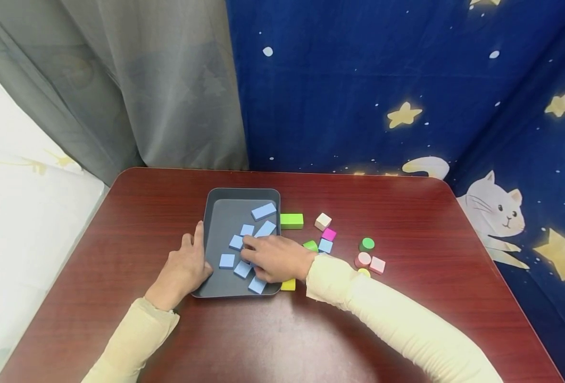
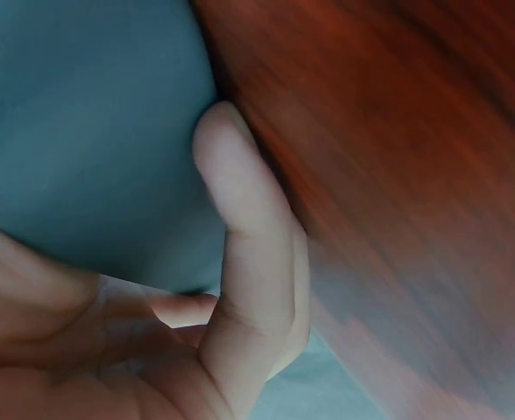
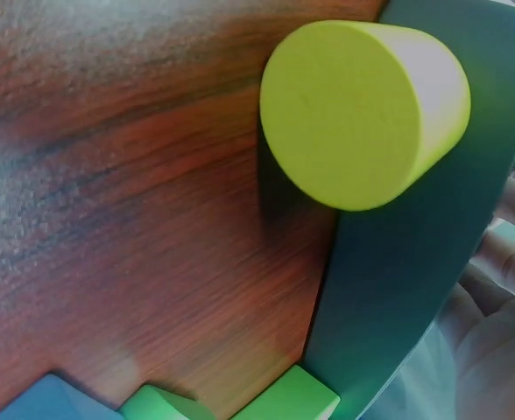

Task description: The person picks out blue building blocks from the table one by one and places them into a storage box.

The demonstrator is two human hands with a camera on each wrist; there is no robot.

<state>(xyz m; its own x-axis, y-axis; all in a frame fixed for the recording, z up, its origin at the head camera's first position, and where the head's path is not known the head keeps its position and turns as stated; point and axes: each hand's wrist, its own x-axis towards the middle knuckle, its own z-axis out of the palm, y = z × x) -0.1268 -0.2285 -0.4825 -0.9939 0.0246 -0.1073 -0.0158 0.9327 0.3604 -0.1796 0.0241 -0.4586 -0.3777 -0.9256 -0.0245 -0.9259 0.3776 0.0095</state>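
A dark grey tray point(image 1: 221, 213) lies on the table with several light blue blocks, square and oblong, spread over its floor. My left hand point(image 1: 182, 271) rests against the tray's left edge, its index finger stretched along the rim. In the left wrist view a digit point(image 2: 253, 227) presses on the tray's side wall point(image 2: 100, 140). Reaching over the tray's right rim, my right hand point(image 1: 277, 258) has bent fingers low among the blocks. A sliver of blue block point(image 1: 252, 264) shows between its finger and thumb; the fingertips are partly hidden.
Right of the tray lie a light green block point(image 1: 292, 221), a white cube point(image 1: 323, 221), a magenta block point(image 1: 329, 234), a blue cube point(image 1: 325, 246), a green cylinder point(image 1: 366, 244) and pink pieces point(image 1: 377, 265). A yellow cylinder point(image 3: 345, 114) stands close by the tray's right wall.
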